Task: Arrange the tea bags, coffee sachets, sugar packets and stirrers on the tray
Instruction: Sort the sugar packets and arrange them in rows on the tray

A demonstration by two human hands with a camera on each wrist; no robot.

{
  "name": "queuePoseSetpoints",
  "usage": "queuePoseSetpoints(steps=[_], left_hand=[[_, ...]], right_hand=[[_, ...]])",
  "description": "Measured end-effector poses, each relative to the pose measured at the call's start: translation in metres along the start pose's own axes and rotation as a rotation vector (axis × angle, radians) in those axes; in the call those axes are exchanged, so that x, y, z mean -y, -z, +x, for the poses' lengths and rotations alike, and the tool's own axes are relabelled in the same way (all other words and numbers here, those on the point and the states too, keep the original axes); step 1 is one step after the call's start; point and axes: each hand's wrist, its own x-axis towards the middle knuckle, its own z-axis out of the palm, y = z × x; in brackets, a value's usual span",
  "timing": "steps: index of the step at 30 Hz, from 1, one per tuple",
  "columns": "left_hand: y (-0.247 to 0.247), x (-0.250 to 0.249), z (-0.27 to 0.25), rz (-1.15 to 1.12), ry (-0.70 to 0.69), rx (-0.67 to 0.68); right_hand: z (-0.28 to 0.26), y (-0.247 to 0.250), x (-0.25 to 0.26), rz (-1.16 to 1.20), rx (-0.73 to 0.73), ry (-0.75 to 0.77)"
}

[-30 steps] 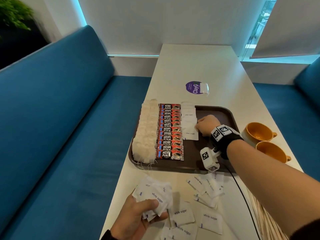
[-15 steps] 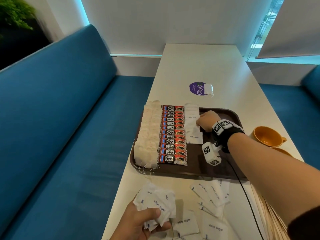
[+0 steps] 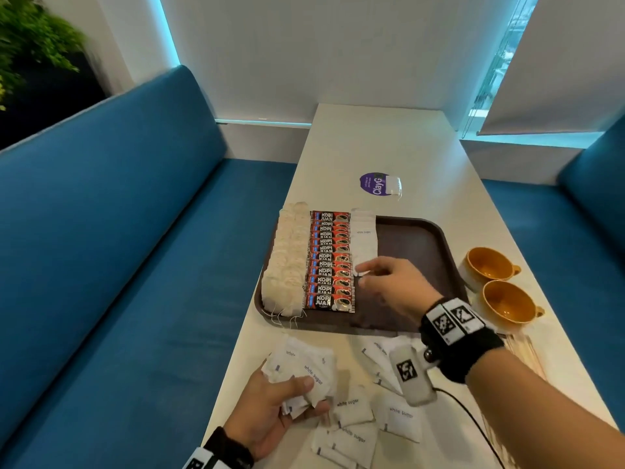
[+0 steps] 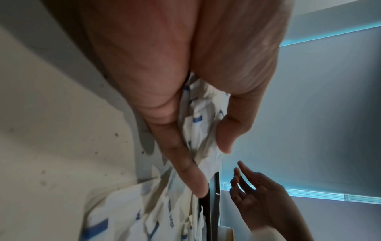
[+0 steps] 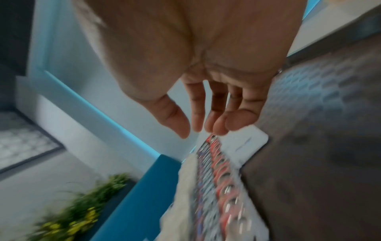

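A brown tray (image 3: 422, 238) holds a column of tea bags (image 3: 287, 262), a column of red coffee sachets (image 3: 329, 262) and a shorter row of white sugar packets (image 3: 364, 238). My right hand (image 3: 363, 274) hovers over the tray just near the row's front end, fingers loosely spread and empty; the right wrist view shows the hand (image 5: 195, 130) above the sugar row (image 5: 245, 143). Near the table's front edge my left hand (image 3: 287, 401) grips a bunch of sugar packets (image 3: 304, 370), pinched between thumb and fingers (image 4: 195, 179). More sugar packets (image 3: 355, 431) lie loose on the table.
Two orange cups (image 3: 490, 265) stand right of the tray. Wooden stirrers (image 3: 522, 350) lie near the right table edge, behind my right wrist. A purple sticker (image 3: 373, 184) sits beyond the tray. Blue benches (image 3: 118, 265) flank the table. The tray's right half is bare.
My right hand has come off the sugar row and drawn back toward me, its fingers now spread. The left hand still holds its bunch of packets.
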Motion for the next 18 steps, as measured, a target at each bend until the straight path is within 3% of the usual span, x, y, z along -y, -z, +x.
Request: queuePoseSetpoints(steps=[3,5,11,18], left_hand=[[-0.002,0.000,-0.002,0.015,-0.007,-0.036],[-0.006,-0.002,-0.006,0.042,-0.001,-0.044],[-0.014,-0.005,-0.015,0.074,-0.008,-0.078],[-0.017,-0.004,-0.014,0.030,-0.020,-0.113]], right_hand=[[-0.062,-0.030,-0.015,0.056,0.189,0.003],[-0.090,-0.050,-0.031,0.052,0.217,-0.028],[-0.126,-0.082,-0.053,0.242,0.055,-0.045],[-0.122,-0.068,-0.048,0.360,-0.021,-0.117]])
